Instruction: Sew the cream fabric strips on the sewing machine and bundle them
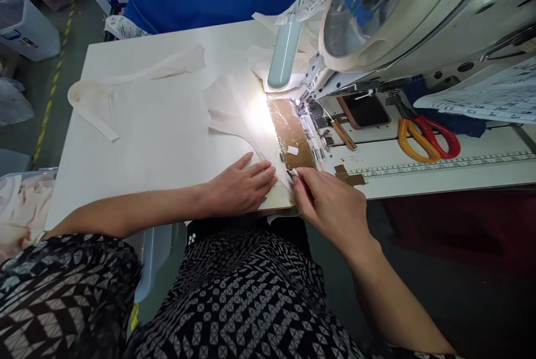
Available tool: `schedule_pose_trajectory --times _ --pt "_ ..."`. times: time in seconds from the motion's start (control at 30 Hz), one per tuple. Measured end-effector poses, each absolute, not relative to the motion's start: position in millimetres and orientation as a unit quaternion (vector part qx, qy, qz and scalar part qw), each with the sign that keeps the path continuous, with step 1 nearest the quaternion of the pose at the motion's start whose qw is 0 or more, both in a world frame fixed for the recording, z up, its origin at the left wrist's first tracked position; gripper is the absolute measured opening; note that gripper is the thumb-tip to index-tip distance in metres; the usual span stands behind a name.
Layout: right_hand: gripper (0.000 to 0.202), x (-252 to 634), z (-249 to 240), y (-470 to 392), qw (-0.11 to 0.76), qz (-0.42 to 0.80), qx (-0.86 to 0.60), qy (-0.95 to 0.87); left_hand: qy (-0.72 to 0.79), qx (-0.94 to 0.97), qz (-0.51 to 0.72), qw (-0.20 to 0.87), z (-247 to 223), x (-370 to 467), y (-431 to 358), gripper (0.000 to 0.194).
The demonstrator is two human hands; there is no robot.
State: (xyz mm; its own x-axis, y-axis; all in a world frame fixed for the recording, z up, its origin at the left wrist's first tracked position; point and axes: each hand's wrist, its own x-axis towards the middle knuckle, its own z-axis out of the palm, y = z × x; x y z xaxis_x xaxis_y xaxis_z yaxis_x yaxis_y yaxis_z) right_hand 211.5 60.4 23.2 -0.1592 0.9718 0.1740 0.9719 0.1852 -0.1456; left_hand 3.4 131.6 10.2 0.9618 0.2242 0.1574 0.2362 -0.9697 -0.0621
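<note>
The right grip (329,200) pinched an edge of the thin, cream fabric piece (224,106); the left grip (238,187) lay flat upon it. From the pinch, the fabric fanned toward eleven o'clock across the smooth white desk (163,124), orange-and-red-handled scissors (435,154) lying at two o'clock.

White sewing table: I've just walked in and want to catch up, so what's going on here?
A person's left hand rests on the near end of a cream fabric piece on the white table; the right hand pinches pale cloth near the front edge, before a white sewing machine. A long cream fabric strip lies farther left; red-and-orange-handled scissors lie right.
</note>
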Motion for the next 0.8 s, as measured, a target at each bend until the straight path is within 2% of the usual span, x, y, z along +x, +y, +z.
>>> schedule_pose_trajectory --times 0.2,0.5,0.7,0.8 --pt "0.033 211 17 60 0.091 -0.008 -0.627 -0.773 -0.120 -0.987 -0.095 0.055 3 1 131 0.038" --pt "0.030 209 6 59 0.144 0.012 -0.637 -0.758 -0.115 -0.986 -0.107 0.061 2 2 132 0.039" --pt "0.014 215 2 61 0.255 0.066 -0.594 -0.760 -0.120 -0.984 -0.114 0.071 -1 2 130 0.038" --pt "0.008 216 0 63 0.280 0.059 -0.569 -0.771 -0.122 -0.982 -0.121 0.073 -1 2 130 0.037"
